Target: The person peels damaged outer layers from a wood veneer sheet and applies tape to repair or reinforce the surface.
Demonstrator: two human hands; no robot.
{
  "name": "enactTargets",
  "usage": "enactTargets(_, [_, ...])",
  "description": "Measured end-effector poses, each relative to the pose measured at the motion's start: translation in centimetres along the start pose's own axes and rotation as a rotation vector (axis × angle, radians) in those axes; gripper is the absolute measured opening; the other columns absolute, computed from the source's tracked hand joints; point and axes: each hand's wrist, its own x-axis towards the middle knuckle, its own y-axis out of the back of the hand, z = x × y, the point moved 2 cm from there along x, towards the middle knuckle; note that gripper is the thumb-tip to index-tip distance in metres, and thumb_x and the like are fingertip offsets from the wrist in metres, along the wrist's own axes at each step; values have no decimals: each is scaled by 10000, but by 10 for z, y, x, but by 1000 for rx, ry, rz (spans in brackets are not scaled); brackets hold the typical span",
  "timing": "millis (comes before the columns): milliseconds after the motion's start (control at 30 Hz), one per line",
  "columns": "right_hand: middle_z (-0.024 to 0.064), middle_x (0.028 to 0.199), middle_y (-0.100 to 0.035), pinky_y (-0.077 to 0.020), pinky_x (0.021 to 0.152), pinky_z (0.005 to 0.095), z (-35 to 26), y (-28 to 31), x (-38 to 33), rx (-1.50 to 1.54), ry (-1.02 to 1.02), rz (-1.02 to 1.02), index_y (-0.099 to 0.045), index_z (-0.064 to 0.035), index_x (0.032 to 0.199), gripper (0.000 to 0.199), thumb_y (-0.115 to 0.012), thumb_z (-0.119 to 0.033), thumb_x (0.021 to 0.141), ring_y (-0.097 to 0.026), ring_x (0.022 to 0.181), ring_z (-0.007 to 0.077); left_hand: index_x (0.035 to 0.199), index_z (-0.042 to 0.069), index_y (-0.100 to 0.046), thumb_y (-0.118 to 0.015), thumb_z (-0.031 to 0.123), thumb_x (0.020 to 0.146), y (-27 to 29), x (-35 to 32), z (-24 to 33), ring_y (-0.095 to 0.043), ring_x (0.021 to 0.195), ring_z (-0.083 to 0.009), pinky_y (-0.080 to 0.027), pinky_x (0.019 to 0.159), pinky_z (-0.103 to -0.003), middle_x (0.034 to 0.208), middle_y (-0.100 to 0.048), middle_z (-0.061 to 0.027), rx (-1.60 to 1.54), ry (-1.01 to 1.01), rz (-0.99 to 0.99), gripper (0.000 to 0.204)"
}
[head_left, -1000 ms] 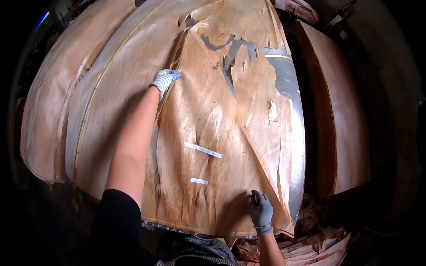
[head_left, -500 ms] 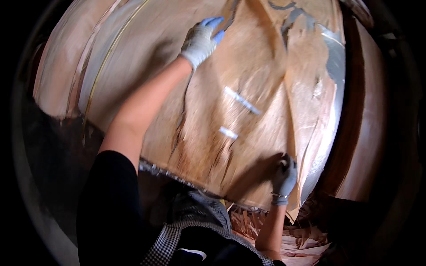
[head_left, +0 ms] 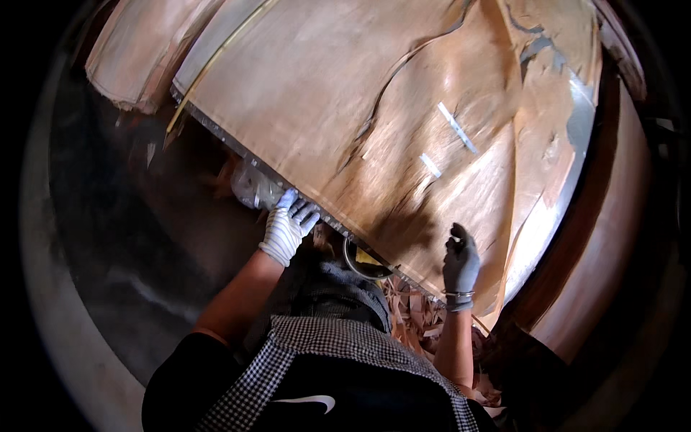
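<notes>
Lowered from the broad tan wood-veneer sheet (head_left: 403,165), the striped white, blue-tipped gloved left hand (head_left: 285,229) is now at its near edge, fingers loosely spread. Below that edge are a clear plastic bag (head_left: 253,184), contents unclear, and a round metal-rimmed container (head_left: 349,258) showing something yellow. Over the sheet's near right corner, the grey-gloved right hand (head_left: 461,265) curls; whether it pinches anything, I cannot tell.

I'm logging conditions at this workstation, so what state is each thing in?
Wood sheet: cracked, rippled, torn at the far right.
Two white strips: lying on the wood sheet.
Yellowish rod: one end jutting past the near edge.
Wood scraps: loosely heaped below.
Left hand: gloved, open, at the near edge.
Right hand: gloved, curled; grip unclear.
</notes>
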Motion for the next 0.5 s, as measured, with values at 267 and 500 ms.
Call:
enactTargets(267, [164,962,-596,-478,724,372,-33,-23,-63,-92,30,19,-575,-72,1071,253,-514,-74,825,-598,863,320,743,155,-529,-720,307,754,-14,10,10,-451,455,-74,-375,404,-195,592,-503,38,358,81,-169,244])
enactTargets(500, [166,1065,-561,-460,792,397,-27,-34,-97,-395,32,117,-566,-62,1057,252,-503,-105,817,-552,940,342,752,139,-592,-705,264,769,-11,13,15,-365,385,-49,-270,335,-199,548,-487,43,554,-40,-229,169])
